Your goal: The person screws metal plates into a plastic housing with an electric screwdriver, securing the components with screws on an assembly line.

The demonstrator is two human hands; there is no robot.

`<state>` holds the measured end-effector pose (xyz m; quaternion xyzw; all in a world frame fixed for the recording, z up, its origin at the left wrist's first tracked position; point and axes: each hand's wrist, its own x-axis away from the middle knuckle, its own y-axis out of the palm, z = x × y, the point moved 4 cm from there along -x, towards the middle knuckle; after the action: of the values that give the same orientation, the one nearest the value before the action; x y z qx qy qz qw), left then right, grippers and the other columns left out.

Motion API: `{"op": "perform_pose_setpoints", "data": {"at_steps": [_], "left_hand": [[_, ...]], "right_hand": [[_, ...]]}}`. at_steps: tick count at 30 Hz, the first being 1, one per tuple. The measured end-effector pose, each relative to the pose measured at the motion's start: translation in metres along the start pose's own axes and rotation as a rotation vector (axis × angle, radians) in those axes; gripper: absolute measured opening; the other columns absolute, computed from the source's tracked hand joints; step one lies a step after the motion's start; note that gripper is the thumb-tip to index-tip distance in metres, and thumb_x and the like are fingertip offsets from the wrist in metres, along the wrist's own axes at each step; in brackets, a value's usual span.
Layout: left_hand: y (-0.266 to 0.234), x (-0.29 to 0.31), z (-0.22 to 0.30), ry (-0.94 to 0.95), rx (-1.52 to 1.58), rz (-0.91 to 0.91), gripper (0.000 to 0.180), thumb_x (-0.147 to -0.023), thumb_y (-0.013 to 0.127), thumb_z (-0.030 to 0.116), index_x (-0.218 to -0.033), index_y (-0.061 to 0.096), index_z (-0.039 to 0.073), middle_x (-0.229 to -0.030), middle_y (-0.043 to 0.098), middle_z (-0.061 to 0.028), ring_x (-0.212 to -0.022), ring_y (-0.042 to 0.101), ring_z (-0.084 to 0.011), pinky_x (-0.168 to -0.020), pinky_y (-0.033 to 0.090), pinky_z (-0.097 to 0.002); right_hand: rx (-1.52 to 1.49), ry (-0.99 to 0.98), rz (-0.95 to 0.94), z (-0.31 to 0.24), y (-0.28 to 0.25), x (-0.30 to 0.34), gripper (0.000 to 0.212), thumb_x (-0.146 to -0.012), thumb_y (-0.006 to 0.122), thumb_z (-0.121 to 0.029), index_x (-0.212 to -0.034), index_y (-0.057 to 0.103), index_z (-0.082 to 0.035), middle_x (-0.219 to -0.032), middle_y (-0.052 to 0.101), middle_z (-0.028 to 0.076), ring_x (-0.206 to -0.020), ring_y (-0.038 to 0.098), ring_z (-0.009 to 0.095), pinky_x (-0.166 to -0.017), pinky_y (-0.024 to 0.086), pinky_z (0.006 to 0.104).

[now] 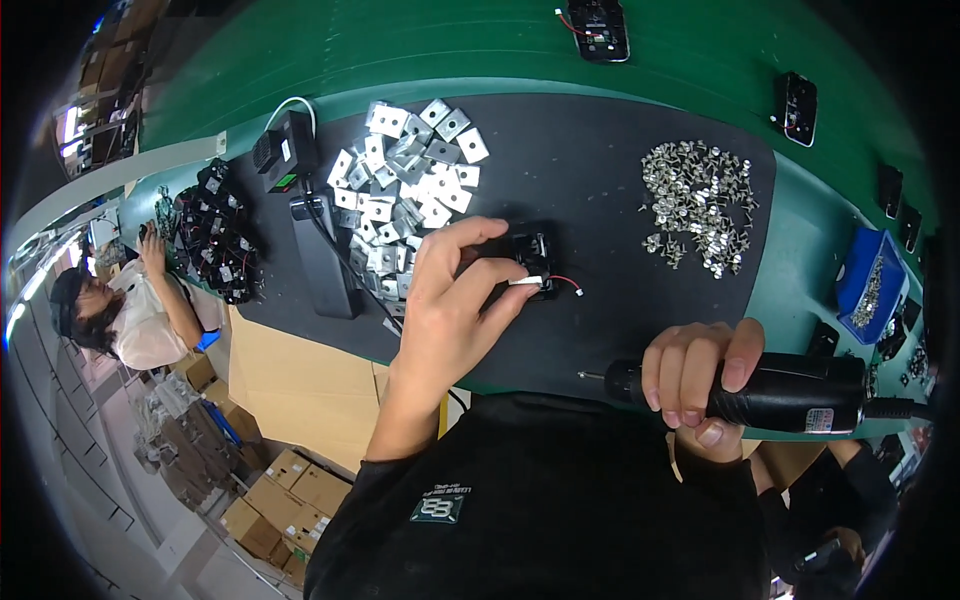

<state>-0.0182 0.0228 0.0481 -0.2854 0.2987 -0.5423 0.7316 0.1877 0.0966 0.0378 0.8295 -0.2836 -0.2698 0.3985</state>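
on a black mat (600, 180) over a green bench (450, 50), the left hand (450, 300) pinches a small black module (528, 258) while the right hand (700, 385) grips a black electric screwdriver (760, 392) lying crosswise, bit pointing left.

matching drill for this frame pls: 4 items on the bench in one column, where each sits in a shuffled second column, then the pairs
Things:
1. electric screwdriver
2. small black part with red and white wires
3. pile of square metal plates
4. pile of screws

Places:
A. loose on the dark mat, right of centre
B. gripped in the right hand
C. heaped on the mat, left of the small part
D. under the fingers of the left hand

Pairs: 1-B, 2-D, 3-C, 4-A
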Motion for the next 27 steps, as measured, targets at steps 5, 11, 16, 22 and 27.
{"op": "perform_pose_setpoints", "data": {"at_steps": [5,11,16,22,27], "left_hand": [[0.012,-0.002,-0.01,0.038,0.006,-0.054,0.023,-0.066,0.077,0.001,-0.083,0.062,0.003,-0.107,0.061,-0.0119,-0.096,0.058,-0.0293,-0.079,0.048,-0.0371],[0.017,-0.008,-0.014,-0.183,0.208,-0.057,0.027,-0.071,0.075,0.001,-0.095,0.065,0.003,-0.103,0.061,-0.0118,-0.088,0.061,-0.0273,-0.075,0.049,-0.0345],[0.015,-0.011,-0.019,-0.212,0.231,-0.124,0.029,-0.073,0.074,0.003,-0.101,0.066,0.006,-0.098,0.06,-0.0099,-0.083,0.061,-0.0249,-0.068,0.049,-0.0311],[0.018,-0.009,-0.023,-0.172,0.28,-0.097,0.028,-0.074,0.073,0.003,-0.101,0.066,0.005,-0.095,0.059,-0.0089,-0.077,0.059,-0.0207,-0.064,0.048,-0.0293],[0.019,-0.004,-0.031,-0.284,0.33,-0.139,0.033,-0.072,0.075,0.002,-0.102,0.064,0.005,-0.098,0.059,-0.0083,-0.076,0.057,-0.0175,-0.065,0.047,-0.0277]], "right_hand": [[-0.015,0.027,-0.023,0.0,0.001,0.0,0.041,-0.075,0.071,-0.001,-0.106,0.047,-0.012,-0.069,0.057,0.001,-0.059,0.058,0.015,-0.061,0.049,0.0317],[-0.003,0.021,0.018,0.002,0.001,0.003,0.039,-0.076,0.071,-0.003,-0.104,0.046,-0.012,-0.068,0.056,0.0,-0.058,0.057,0.015,-0.061,0.048,0.0314],[0.034,0.016,0.0,0.001,0.003,0.001,0.037,-0.078,0.069,-0.004,-0.105,0.044,-0.012,-0.068,0.054,0.0,-0.058,0.057,0.015,-0.06,0.048,0.0312],[0.07,0.001,-0.009,0.003,0.005,-0.003,0.038,-0.077,0.07,-0.007,-0.104,0.044,-0.016,-0.066,0.054,-0.002,-0.056,0.056,0.012,-0.058,0.047,0.0273],[0.079,-0.038,0.04,0.002,0.007,-0.006,0.039,-0.076,0.071,-0.008,-0.104,0.046,-0.018,-0.065,0.056,-0.004,-0.055,0.057,0.009,-0.056,0.047,0.0239]]}}
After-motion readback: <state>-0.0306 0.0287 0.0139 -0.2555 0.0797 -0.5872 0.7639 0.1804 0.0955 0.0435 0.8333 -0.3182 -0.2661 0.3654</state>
